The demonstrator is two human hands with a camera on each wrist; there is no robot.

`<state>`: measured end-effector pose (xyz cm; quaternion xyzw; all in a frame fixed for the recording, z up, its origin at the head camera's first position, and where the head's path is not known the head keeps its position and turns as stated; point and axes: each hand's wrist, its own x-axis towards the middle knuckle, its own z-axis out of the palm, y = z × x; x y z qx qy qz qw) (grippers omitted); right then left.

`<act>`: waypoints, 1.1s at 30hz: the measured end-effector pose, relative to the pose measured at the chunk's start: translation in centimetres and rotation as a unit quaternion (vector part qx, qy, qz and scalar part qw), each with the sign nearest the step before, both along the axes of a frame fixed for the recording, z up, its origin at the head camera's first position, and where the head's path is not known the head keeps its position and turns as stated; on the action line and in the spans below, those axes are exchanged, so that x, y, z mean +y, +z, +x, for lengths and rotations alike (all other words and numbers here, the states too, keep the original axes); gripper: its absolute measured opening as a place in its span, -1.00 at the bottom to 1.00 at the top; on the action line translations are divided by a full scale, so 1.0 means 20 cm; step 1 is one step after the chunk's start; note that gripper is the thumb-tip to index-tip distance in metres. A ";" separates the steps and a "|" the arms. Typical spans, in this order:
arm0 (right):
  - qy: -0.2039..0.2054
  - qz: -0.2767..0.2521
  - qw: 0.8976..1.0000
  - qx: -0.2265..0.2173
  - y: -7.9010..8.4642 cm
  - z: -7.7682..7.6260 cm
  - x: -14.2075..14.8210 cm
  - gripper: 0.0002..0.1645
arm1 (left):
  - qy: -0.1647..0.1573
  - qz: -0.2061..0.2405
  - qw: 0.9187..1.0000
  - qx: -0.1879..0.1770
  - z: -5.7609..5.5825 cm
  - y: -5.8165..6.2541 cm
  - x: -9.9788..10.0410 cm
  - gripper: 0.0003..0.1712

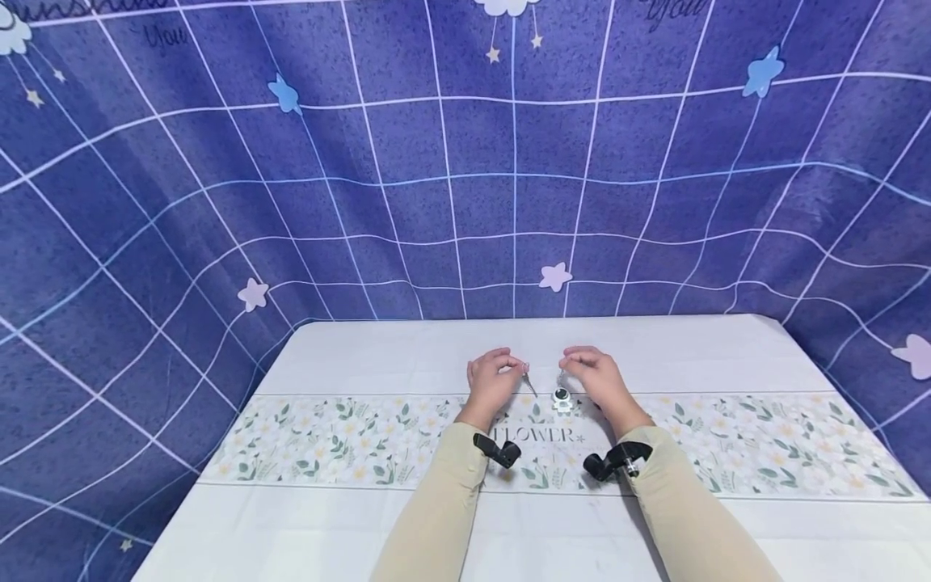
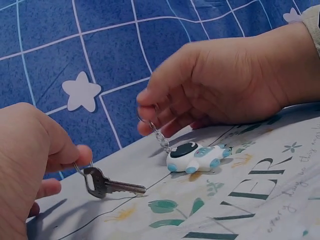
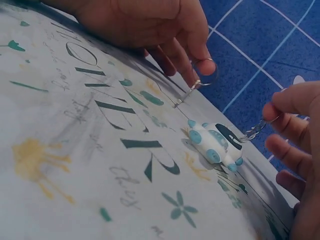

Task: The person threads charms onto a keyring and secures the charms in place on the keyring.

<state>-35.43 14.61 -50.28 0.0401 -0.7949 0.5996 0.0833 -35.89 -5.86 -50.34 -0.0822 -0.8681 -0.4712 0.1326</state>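
Key, metal with a notched blade, hangs from a key ring that the left hand pinches between thumb and index finger; other fingers loosely bent. Right hand pinches the small wire ring at the end of a silver chain; the chain slopes down to a white-and-blue astronaut charm lying on the floral tablecloth, dark visor upward. Charm sits between the hands, on the person's side of the right fingertips, just above the "FLOWER" lettering in the head view. Right hand nearer to it; left hand nearer to the key

Relation that counts, as I judge it: ring to ring. Both pinched rings stand off the cloth, facing each other across a gap, the left one well apart from the right one

Key's long axis runs slantwise: bow up at the left fingertips, blade down to the right and toward the person, tip just beside the charm, apart from it. Whether the tip meets cloth, cannot tell. Charm's long axis runs roughly front to back: head away from the person, toward the chain, feet toward the person
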 end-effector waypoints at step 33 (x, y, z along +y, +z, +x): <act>0.049 -0.097 0.992 0.060 0.16 0.14 -0.07 -0.75 | -0.167 0.111 0.978 0.049 -0.03 -0.01 0.00 -0.88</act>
